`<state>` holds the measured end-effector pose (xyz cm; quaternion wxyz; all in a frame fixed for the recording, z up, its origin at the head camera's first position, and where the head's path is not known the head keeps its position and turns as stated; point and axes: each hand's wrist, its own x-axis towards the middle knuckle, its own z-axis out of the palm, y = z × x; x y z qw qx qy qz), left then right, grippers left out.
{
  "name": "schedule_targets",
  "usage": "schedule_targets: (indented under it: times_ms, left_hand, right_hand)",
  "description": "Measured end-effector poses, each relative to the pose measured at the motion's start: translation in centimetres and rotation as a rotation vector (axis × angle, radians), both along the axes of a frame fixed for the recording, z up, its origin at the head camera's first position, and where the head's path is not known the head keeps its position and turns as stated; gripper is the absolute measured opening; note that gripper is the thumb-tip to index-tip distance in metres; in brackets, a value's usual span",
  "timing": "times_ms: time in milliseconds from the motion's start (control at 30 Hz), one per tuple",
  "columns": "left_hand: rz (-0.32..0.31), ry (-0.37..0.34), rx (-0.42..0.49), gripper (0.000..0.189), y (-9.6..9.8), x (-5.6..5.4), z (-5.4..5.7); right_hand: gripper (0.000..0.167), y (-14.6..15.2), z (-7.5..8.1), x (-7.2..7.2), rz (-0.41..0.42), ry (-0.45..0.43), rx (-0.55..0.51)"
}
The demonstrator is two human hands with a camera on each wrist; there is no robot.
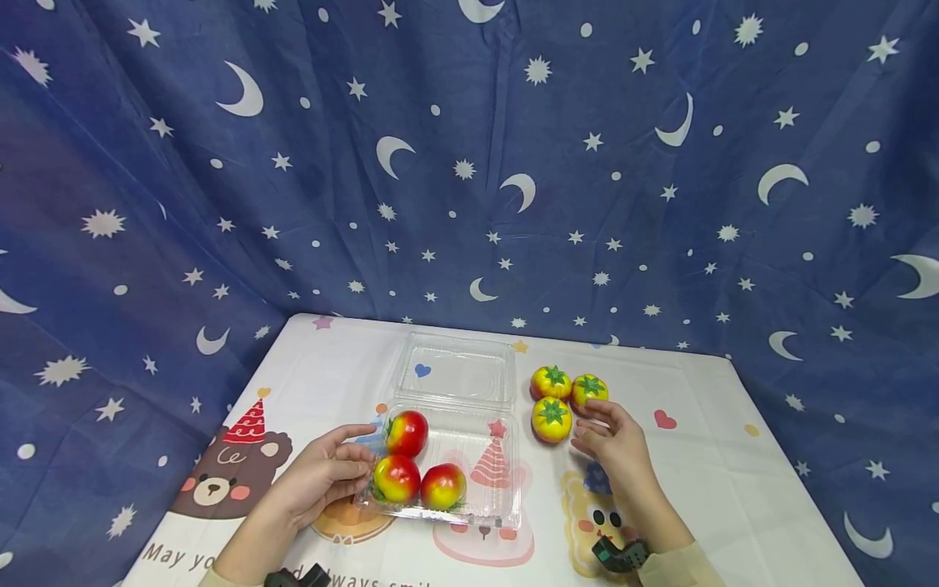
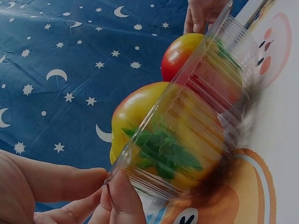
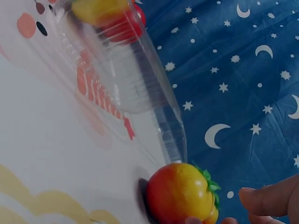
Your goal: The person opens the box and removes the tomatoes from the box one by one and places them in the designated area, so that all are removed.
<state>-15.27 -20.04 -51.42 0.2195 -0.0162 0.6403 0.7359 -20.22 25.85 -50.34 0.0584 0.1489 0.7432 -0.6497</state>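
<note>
My left hand pinches the left rim of a clear plastic clamshell box between thumb and fingers, as the left wrist view shows. Three red-and-yellow toy tomatoes sit in its left part: one at the back, one at front left and one at front middle. Right of the box, three more toy tomatoes stand grouped with green calyxes up: a front one, a back-left one and a back-right one. Beside the front one is my right hand, fingers loosely bent and apart, gripping nothing.
The box's clear lid lies folded back behind its base. A white tablecloth with printed cartoon figures covers the table. Blue curtains with moons and stars hang close around the back and sides.
</note>
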Motion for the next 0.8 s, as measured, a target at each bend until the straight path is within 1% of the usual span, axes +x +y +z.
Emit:
schedule_targets:
  times_ms: [367, 800]
  left_hand:
    - [0.001, 0.0, -0.006, 0.074, 0.0, 0.0, 0.0]
    - [0.002, -0.004, 0.002, 0.075, 0.1, 0.1, 0.1]
  right_hand:
    - [0.059, -0.9, 0.8, 0.7, 0.04, 0.086, -0.024]
    - [0.056, -2.7, 1.9, 1.5, 0.102, 0.131, -0.031]
